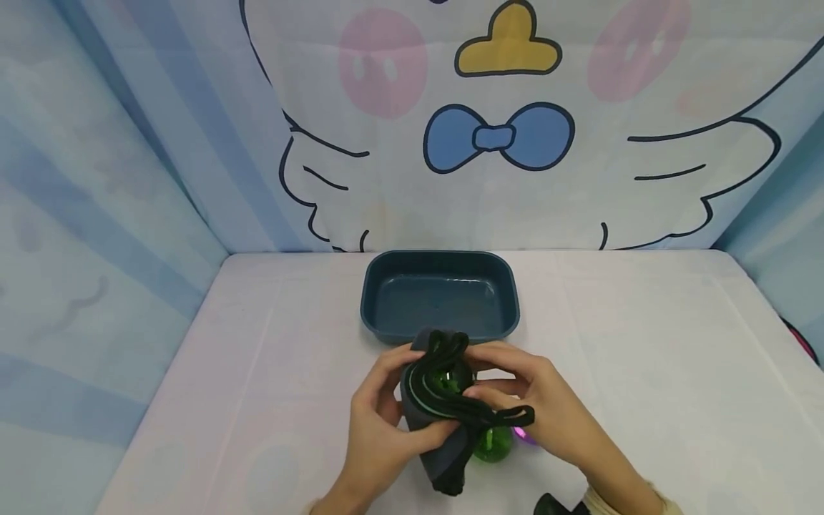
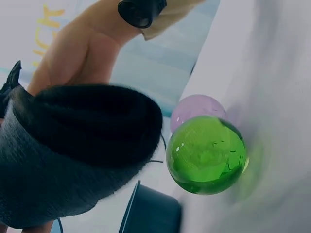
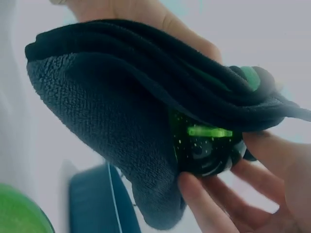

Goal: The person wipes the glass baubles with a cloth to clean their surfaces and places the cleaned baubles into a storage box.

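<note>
Just on the near side of the teal basin (image 1: 440, 304), above the pale table (image 1: 644, 357), I have the dark cloth (image 3: 112, 97) with a green ball (image 3: 209, 145) among its folds. Left hand (image 1: 386, 422): fingers and thumb curled, gripping the cloth's side. Right hand (image 1: 541, 400): thumb and fingertips pinching the ball where it shows. A second green ball (image 2: 206, 155) and a purple ball (image 2: 197, 109) sit on the tabletop. Handling, my estimate: cloth light, limp, easily bunched; ball hard, smooth, probably slippery. I'd hold the cloth by its thick layered edge, the ball across its widest part.
</note>
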`<action>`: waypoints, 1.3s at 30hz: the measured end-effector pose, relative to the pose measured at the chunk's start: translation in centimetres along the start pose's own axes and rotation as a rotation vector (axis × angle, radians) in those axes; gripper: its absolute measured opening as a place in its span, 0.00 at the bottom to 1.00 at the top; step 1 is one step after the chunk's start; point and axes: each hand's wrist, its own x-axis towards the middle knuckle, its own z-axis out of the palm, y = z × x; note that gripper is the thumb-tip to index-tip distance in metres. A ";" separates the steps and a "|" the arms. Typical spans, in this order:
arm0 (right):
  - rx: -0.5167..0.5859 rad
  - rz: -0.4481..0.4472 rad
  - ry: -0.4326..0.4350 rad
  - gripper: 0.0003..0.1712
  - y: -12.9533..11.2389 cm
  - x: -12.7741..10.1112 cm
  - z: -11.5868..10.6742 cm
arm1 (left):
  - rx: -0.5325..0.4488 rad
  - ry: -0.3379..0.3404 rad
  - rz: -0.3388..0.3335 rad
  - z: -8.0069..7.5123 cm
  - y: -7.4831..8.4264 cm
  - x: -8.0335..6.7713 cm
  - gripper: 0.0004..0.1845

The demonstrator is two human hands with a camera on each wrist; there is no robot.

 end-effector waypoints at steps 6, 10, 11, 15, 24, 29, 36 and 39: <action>-0.086 -0.113 -0.074 0.28 -0.3 -0.1 -0.5 | -0.026 0.019 -0.056 -0.1 0.0 -0.2 0.39; -0.156 -0.140 -0.092 0.29 -0.3 0.1 -0.9 | -0.035 0.007 -0.042 0.1 0.0 0.0 0.39; -0.169 -0.155 -0.094 0.29 -0.2 0.2 -0.9 | -0.037 0.003 -0.038 0.2 -0.1 0.0 0.39; -0.156 -0.179 -0.090 0.29 0.5 0.4 -0.5 | -0.027 0.005 -0.051 0.1 -0.1 0.1 0.37; 0.067 0.042 -0.041 0.26 0.6 0.3 0.2 | 0.027 -0.040 0.039 -0.1 -0.4 0.0 0.37; 0.122 0.124 -0.017 0.28 0.3 0.3 0.3 | 0.021 -0.006 0.010 -0.2 -0.4 0.0 0.37; 0.076 -0.052 -0.033 0.31 0.5 0.4 -0.1 | -0.067 0.010 0.034 -0.4 -0.1 0.2 0.37; 0.001 -0.181 -0.010 0.34 0.9 0.4 0.1 | -0.115 -0.004 0.053 -0.5 0.0 0.3 0.37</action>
